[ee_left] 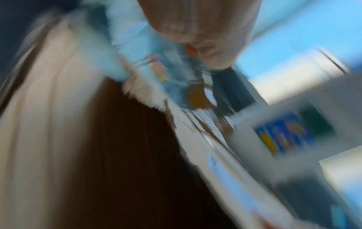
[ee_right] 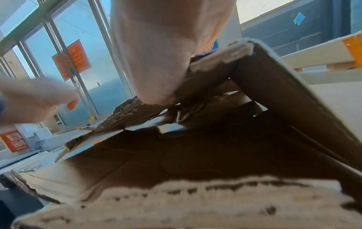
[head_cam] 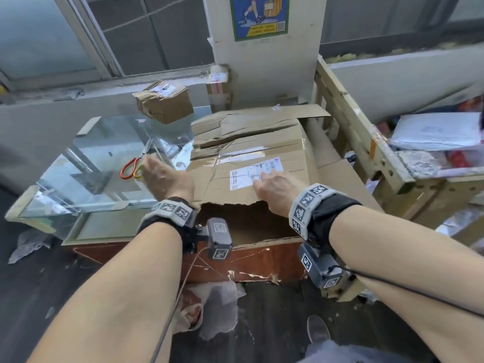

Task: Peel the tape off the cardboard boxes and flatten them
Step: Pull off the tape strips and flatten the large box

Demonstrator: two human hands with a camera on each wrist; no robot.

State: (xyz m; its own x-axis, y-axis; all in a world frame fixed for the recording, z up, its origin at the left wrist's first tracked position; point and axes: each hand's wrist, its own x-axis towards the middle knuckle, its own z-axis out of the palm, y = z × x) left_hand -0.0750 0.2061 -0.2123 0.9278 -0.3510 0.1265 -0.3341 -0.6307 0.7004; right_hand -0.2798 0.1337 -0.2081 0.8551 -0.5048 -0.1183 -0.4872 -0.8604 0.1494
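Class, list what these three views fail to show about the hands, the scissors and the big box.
- Left hand: head view blurred, left wrist view smeared; grip unreadable.
- Scissors: yellow handle partly behind that hand.
- Shipping label: print too small.
- Cardboard box: interior dark in the right wrist view.

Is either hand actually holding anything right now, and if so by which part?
Nothing is gripped. The right hand lies flat on the top panel of the big cardboard box, by its shipping label. The left hand is blurred, near the scissors; no hold visible.
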